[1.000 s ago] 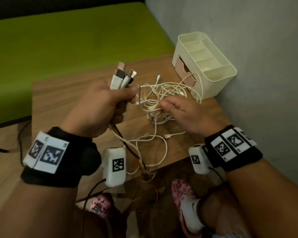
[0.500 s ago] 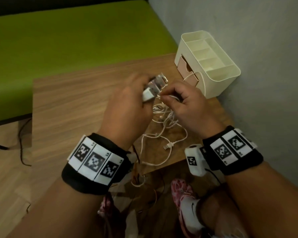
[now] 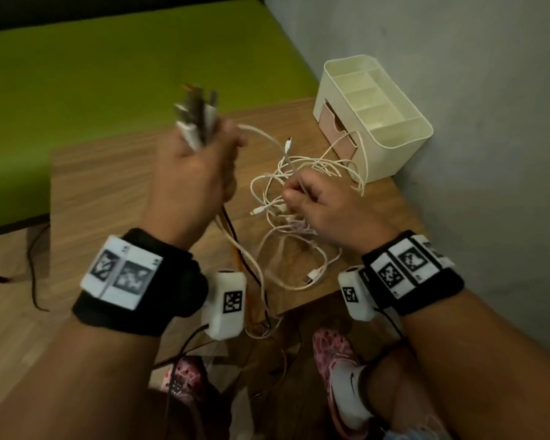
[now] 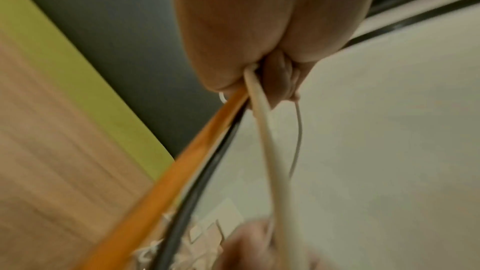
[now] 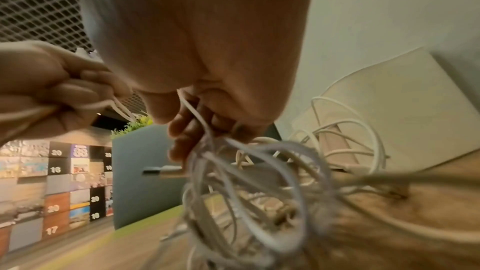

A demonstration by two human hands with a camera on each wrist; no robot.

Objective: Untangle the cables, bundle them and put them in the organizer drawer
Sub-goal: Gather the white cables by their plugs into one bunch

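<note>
Left hand (image 3: 192, 173): gripping a bunch of cable plugs (image 3: 196, 122) in a fist, raised above the desk (image 3: 108, 192); plugs blurred, types unreadable.
Held strands: orange cable (image 4: 166, 171), black and white ones trailing down past the desk edge; ends hidden.
Right hand (image 3: 324, 208): pinching one white cable (image 3: 267, 138) over the tangle (image 3: 299, 198); fingertips hidden from the head view.
Tangle: lying on the desk, one loop reaching up against the organizer (image 3: 391, 128).
Drawer (image 3: 334, 128): pink, looking slightly open; inside not showing.

Plug ends (image 3: 197, 117) motion-blurred, unreadable
</note>
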